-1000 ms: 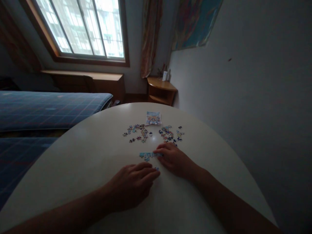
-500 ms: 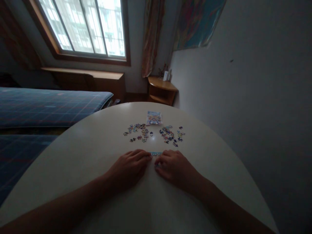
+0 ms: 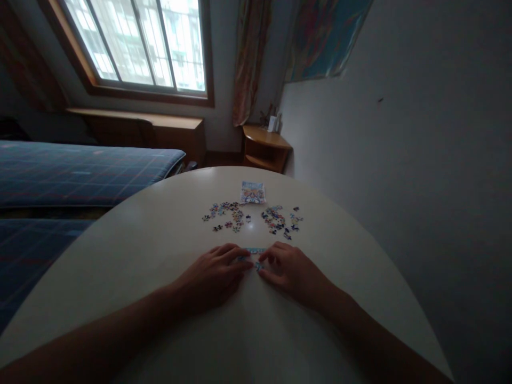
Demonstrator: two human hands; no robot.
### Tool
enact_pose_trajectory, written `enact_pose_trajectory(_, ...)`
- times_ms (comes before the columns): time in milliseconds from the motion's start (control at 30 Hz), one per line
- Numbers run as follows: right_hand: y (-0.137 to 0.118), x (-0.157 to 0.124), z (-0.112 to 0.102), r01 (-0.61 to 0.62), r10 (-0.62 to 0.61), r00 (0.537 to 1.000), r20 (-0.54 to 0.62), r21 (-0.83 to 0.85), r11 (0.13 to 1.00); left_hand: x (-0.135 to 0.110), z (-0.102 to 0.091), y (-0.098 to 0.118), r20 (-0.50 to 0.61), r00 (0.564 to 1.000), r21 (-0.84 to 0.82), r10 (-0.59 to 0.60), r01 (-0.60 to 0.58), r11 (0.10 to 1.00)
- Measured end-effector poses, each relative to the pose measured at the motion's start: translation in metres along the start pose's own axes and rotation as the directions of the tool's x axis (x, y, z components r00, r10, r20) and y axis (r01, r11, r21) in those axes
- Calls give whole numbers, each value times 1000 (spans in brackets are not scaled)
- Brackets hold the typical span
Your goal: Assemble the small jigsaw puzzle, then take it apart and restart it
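Note:
On the round white table (image 3: 160,240) my left hand (image 3: 214,274) and my right hand (image 3: 290,269) lie side by side, their fingertips meeting over a short strip of joined light-blue puzzle pieces (image 3: 253,255). The left fingers lie flat on the strip. My right fingers are curled, pinching a small piece at the strip's near edge. Beyond the hands lie two loose heaps of coloured puzzle pieces, the left heap (image 3: 226,216) and the right heap (image 3: 282,218). A small picture card (image 3: 252,192) lies behind them.
A grey wall (image 3: 400,160) runs close along the table's right side. A bed with a blue checked cover (image 3: 80,170) stands left of the table. A wooden corner shelf (image 3: 264,146) and a bright window (image 3: 136,45) are at the back.
My left hand slid forward and right until its fingers reached the blue strip. My right hand drew in beside it, and the two now meet over the strip.

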State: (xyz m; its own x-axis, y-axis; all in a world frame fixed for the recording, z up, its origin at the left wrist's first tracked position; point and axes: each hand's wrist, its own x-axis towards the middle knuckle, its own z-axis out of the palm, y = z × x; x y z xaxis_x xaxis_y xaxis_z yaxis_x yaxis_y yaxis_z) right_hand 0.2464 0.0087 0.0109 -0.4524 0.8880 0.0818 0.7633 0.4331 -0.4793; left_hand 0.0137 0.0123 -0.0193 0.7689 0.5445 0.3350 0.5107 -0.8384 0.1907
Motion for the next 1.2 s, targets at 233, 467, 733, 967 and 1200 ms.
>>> enact_pose_trajectory(233,1,-1,2,-67,67,998,10,72,995,0,1,-1,5,1000,10,-9,9,1000)
enact_pose_trajectory(467,1,1,4,-72,73,997,-10,54,996,-1,2,-2,-2,1000,2,5,-5,1000)
enact_pose_trajectory(733,4,6,8,-56,57,996,-72,10,998,0,1,-3,33,999,9,0,0,1000)
enact_pose_trajectory(967,3,6,8,-89,87,993,-81,-16,996,-1,1,-2,38,999,16,-5,4,1000)
enact_pose_trajectory(1200,9,6,8,-80,83,995,-59,56,995,-1,0,-3,42,999,12,-5,4,1000)
